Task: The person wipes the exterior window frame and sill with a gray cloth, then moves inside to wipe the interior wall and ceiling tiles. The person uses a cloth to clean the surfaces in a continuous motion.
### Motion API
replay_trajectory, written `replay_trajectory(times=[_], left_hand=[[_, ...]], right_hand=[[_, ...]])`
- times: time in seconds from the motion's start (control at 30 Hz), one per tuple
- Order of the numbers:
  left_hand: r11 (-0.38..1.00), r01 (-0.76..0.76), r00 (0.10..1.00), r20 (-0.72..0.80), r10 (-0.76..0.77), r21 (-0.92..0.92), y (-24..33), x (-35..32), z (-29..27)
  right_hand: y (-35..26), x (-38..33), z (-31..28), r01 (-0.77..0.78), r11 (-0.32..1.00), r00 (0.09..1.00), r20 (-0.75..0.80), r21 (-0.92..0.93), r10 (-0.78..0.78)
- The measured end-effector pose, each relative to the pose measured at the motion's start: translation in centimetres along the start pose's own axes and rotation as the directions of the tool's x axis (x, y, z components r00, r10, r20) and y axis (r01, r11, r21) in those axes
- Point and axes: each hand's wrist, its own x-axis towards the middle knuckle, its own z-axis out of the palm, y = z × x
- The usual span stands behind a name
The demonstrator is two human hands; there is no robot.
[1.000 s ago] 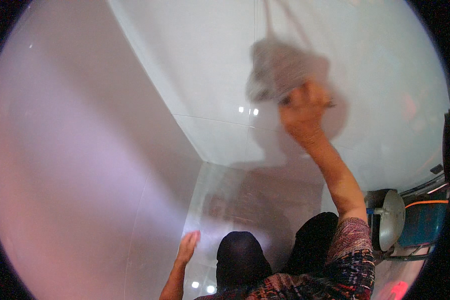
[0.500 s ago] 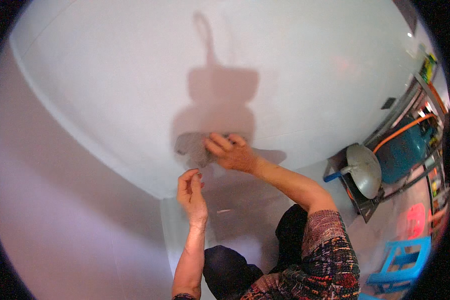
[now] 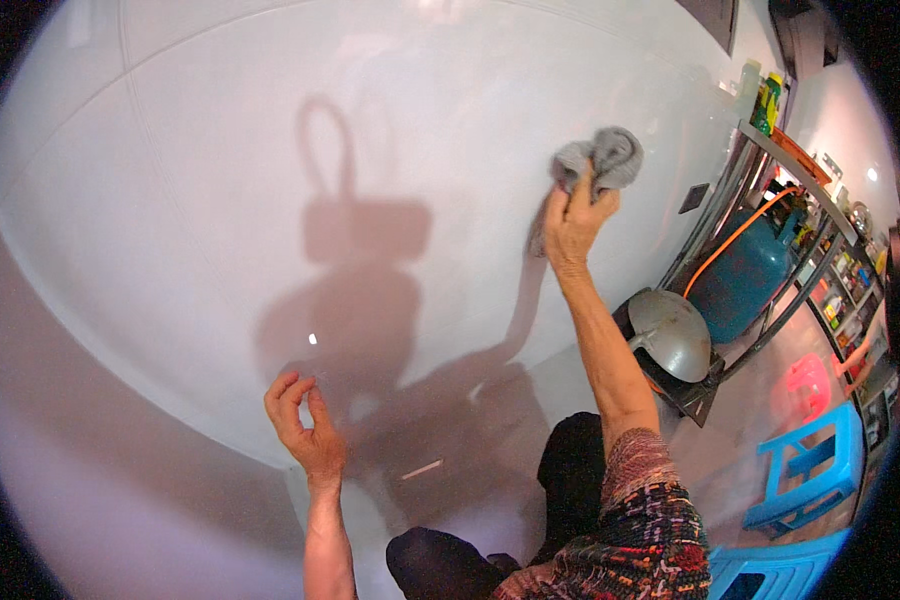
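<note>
Up high, right hand (image 3: 573, 222) raised at the end of a stretched arm, fingers pressed together and closed over a crumpled grey cloth (image 3: 600, 160). Cloth bunched above the knuckles, touching the white wall (image 3: 170, 200), well up toward the right of it. Lower down, left hand (image 3: 303, 425) near the same wall, empty, fingers loosely curled with thumb and fingertips close together; cannot tell whether touching the surface. Dark shadow of head, camera rig and both arms thrown across the wall between the two hands. Patterned knitted sleeve (image 3: 640, 520) on the right upper arm, forearm bare.

Off to the right, beside the wall's far end, a metal wok (image 3: 670, 335) tilted on a dark stand, a blue-green gas cylinder (image 3: 740, 280) just behind it with an orange hose (image 3: 735, 240) running upward. Shelves of bottles (image 3: 845, 270) farther right. Blue plastic stool (image 3: 810, 470) on the floor below, well apart from the hands.
</note>
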Motion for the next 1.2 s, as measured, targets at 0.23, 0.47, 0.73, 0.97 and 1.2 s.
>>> replay_trajectory(times=[0.23, 0.47, 0.73, 0.97, 1.2], left_hand=[[0.947, -0.305, 0.952, 0.012, 0.305, 0.106, -2.5, -3.5, 9.5], [0.788, -0.585, 0.802, -0.009, 0.598, 0.190, 3.5, 3.4, 15.2], [0.688, -0.560, 0.788, 0.038, 0.615, 0.462, 4.2, 5.3, 21.1], [0.586, -0.559, 0.736, 0.025, 0.677, 0.586, 3.7, 5.7, 22.6], [0.556, -0.567, 0.725, 0.049, 0.687, 0.608, 3.9, 5.9, 22.9]], right_hand=[[-8.0, -3.5, 3.0, 0.553, 0.833, 0.818, -0.201, 0.016, -0.539], [1.0, 5.5, 3.6, 0.226, 0.972, 0.966, -0.116, -0.061, -0.232], [19.5, 9.3, 3.9, -0.274, 0.950, 0.954, -0.165, -0.153, 0.249], [21.1, 14.8, 2.7, -0.790, 0.610, 0.600, -0.127, 0.059, 0.790], [3.7, 17.3, 3.8, -0.153, 0.978, 0.965, -0.235, -0.139, 0.118]])
